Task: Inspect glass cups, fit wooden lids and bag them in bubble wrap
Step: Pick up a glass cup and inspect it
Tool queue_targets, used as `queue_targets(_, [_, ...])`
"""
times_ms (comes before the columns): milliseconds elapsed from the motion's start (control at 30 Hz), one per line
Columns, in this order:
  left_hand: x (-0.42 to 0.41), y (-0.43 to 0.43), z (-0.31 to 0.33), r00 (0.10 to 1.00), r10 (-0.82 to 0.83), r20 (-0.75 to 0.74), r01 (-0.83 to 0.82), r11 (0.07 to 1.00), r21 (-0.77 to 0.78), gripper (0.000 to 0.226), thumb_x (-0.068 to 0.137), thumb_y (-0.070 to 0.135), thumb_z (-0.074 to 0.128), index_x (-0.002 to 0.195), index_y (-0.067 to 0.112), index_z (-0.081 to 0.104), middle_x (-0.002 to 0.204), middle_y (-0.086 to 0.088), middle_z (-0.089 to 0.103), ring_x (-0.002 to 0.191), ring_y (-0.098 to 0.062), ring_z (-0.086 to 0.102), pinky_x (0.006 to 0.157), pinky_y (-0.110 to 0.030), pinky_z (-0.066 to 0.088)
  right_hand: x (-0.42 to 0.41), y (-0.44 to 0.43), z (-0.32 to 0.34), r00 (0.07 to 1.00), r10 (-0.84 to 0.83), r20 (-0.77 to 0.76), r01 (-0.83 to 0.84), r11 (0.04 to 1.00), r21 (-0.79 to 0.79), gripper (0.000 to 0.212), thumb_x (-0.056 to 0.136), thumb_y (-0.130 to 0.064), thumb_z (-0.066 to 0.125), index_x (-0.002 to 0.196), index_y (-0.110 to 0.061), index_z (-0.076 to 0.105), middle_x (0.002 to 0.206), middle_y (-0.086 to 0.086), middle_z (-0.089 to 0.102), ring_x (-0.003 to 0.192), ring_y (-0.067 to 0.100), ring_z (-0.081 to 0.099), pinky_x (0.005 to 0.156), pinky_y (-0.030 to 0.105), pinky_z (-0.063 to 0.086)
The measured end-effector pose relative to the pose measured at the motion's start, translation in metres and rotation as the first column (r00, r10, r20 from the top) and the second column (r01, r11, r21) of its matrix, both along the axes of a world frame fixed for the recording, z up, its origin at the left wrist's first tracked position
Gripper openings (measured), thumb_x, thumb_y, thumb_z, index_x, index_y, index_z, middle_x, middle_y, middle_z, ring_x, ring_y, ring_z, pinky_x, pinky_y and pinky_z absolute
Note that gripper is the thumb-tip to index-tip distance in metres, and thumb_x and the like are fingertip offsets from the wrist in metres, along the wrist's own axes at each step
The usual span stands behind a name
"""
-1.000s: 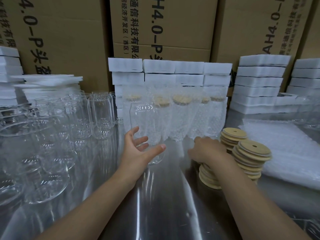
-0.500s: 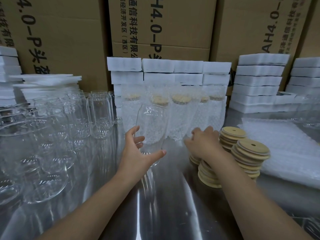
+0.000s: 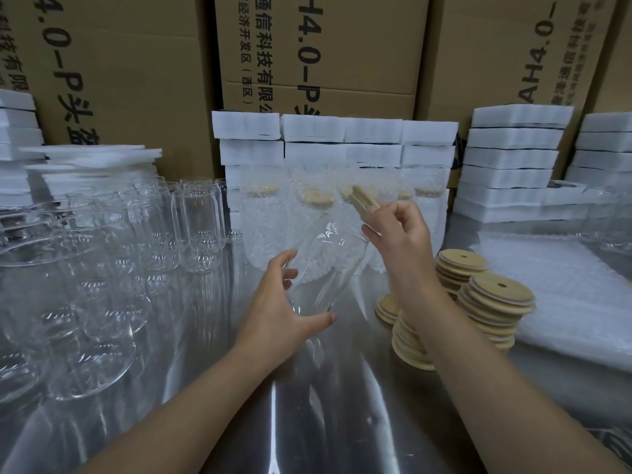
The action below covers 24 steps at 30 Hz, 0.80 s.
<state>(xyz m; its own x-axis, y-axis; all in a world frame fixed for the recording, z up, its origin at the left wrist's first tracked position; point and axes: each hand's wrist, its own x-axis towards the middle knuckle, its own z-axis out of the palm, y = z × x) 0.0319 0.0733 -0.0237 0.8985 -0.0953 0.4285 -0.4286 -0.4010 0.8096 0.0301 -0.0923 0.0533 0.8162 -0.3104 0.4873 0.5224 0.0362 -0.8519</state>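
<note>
Left forearm enters from lower left, wrist bent slightly back; left hand (image 3: 280, 309) wraps the bottom end of a clear glass cup (image 3: 330, 265), thumb stretched under the base and fingers curled round the far side. Cup is off the metal table (image 3: 307, 415), tilted with its mouth up and to the right. Right forearm comes in from lower right and rises steeply; right hand (image 3: 398, 234) is lifted above the cup's mouth, fingertips pinching a round wooden lid (image 3: 363, 199) held on edge, tilted. The cup's rim is hard to make out against the background, so I cannot tell whether lid and rim touch; they appear just apart. The hands themselves are apart, one at each end of the cup. Just right of the right wrist, stacks of lids (image 3: 494, 302) stand on the table. Behind the cup, a row of bagged cups (image 3: 265, 217) in bubble wrap stands against white foam blocks (image 3: 313, 128). Empty glasses (image 3: 201, 220) crowd the left side. Flat bubble wrap (image 3: 564, 289) lies at far right. Cardboard boxes (image 3: 342, 46) form the back wall.
</note>
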Motion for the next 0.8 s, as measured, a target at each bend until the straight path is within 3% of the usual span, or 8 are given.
queue_targets(67, [-0.001, 0.000, 0.000, 1.000, 0.005, 0.011, -0.005, 1.000, 0.014, 0.102, 0.059, 0.034, 0.092, 0.135, 0.048, 0.025, 0.126, 0.016, 0.046, 0.117, -0.004, 0.048, 0.092, -0.025, 0.042, -0.002, 0.003, -0.003, 0.999, 0.032, 0.026, -0.030, 0.996, -0.084, 0.022, 0.073, -0.035, 0.061, 0.081, -0.019, 0.048, 0.101, -0.010, 0.062, 0.076, 0.011, 0.056, 0.085, 0.039, 0.052])
queue_targets(133, [-0.001, -0.001, 0.001, 1.000, 0.007, 0.019, -0.008, 1.000, 0.021, 0.103, 0.059, 0.034, 0.093, 0.136, 0.047, 0.025, 0.125, 0.016, 0.046, 0.117, -0.004, 0.048, 0.096, -0.029, 0.045, -0.004, 0.006, -0.007, 0.996, 0.065, 0.065, -0.053, 0.984, -0.168, 0.018, 0.075, -0.032, 0.058, 0.089, -0.022, 0.055, 0.092, -0.011, 0.061, 0.076, 0.007, 0.052, 0.076, 0.027, 0.049])
queue_targets(167, [-0.001, -0.001, 0.001, 1.000, 0.007, 0.020, -0.008, 1.000, 0.020, 0.104, 0.059, 0.034, 0.093, 0.137, 0.045, 0.026, 0.124, 0.016, 0.047, 0.117, -0.004, 0.048, 0.096, -0.029, 0.045, -0.006, 0.007, -0.008, 0.994, 0.074, 0.079, -0.056, 0.975, -0.216, 0.019, 0.076, -0.031, 0.055, 0.094, -0.027, 0.059, 0.092, -0.014, 0.062, 0.078, 0.002, 0.054, 0.076, 0.022, 0.048])
queue_targets(233, [-0.002, 0.000, 0.000, 1.000, 0.002, 0.018, -0.003, 1.000, 0.013, 0.105, 0.058, 0.034, 0.093, 0.139, 0.042, 0.026, 0.123, 0.015, 0.047, 0.116, -0.003, 0.048, 0.095, -0.027, 0.044, -0.007, 0.010, -0.010, 0.992, 0.087, 0.091, -0.056, 0.953, -0.297, 0.028, 0.078, -0.029, 0.052, 0.102, -0.035, 0.065, 0.112, -0.013, 0.063, 0.095, -0.008, 0.057, 0.085, 0.015, 0.047])
queue_targets(333, [-0.001, 0.000, 0.000, 1.000, -0.006, 0.015, 0.006, 1.000, 0.002, 0.101, 0.058, 0.034, 0.092, 0.136, 0.045, 0.028, 0.122, 0.015, 0.048, 0.113, -0.002, 0.049, 0.092, -0.026, 0.045, -0.007, 0.012, -0.011, 0.991, 0.106, 0.083, -0.076, 0.950, -0.303, 0.036, 0.080, -0.028, 0.048, 0.110, -0.030, 0.067, 0.124, -0.007, 0.062, 0.112, -0.007, 0.055, 0.094, 0.016, 0.044])
queue_targets(500, [-0.001, 0.001, -0.001, 0.999, -0.015, 0.028, 0.015, 1.000, -0.003, 0.097, 0.059, 0.034, 0.093, 0.130, 0.050, 0.028, 0.115, 0.022, 0.048, 0.110, 0.004, 0.049, 0.089, -0.022, 0.042, -0.006, 0.014, -0.017, 0.988, 0.091, 0.125, -0.050, 0.954, -0.297, 0.037, 0.085, -0.027, 0.044, 0.113, -0.021, 0.067, 0.122, 0.000, 0.064, 0.115, 0.003, 0.057, 0.097, 0.019, 0.044])
queue_targets(700, [-0.001, 0.002, -0.002, 0.999, -0.024, 0.036, 0.024, 1.000, 0.007, 0.097, 0.059, 0.034, 0.092, 0.128, 0.052, 0.026, 0.113, 0.024, 0.046, 0.111, -0.001, 0.050, 0.092, -0.024, 0.042, -0.005, 0.016, -0.022, 0.987, 0.057, 0.152, -0.013, 0.960, -0.278, 0.031, 0.092, -0.037, 0.043, 0.112, -0.029, 0.065, 0.123, -0.001, 0.065, 0.118, 0.007, 0.058, 0.103, 0.031, 0.045])
queue_targets(800, [-0.001, 0.003, -0.003, 0.999, -0.025, 0.037, 0.025, 1.000, 0.009, 0.097, 0.059, 0.034, 0.092, 0.128, 0.052, 0.025, 0.115, 0.022, 0.047, 0.112, -0.002, 0.050, 0.094, -0.026, 0.042, -0.007, 0.018, -0.024, 0.987, 0.037, 0.158, 0.013, 0.952, -0.305, 0.030, 0.092, -0.037, 0.046, 0.114, -0.030, 0.064, 0.124, -0.003, 0.065, 0.119, 0.005, 0.057, 0.103, 0.030, 0.046])
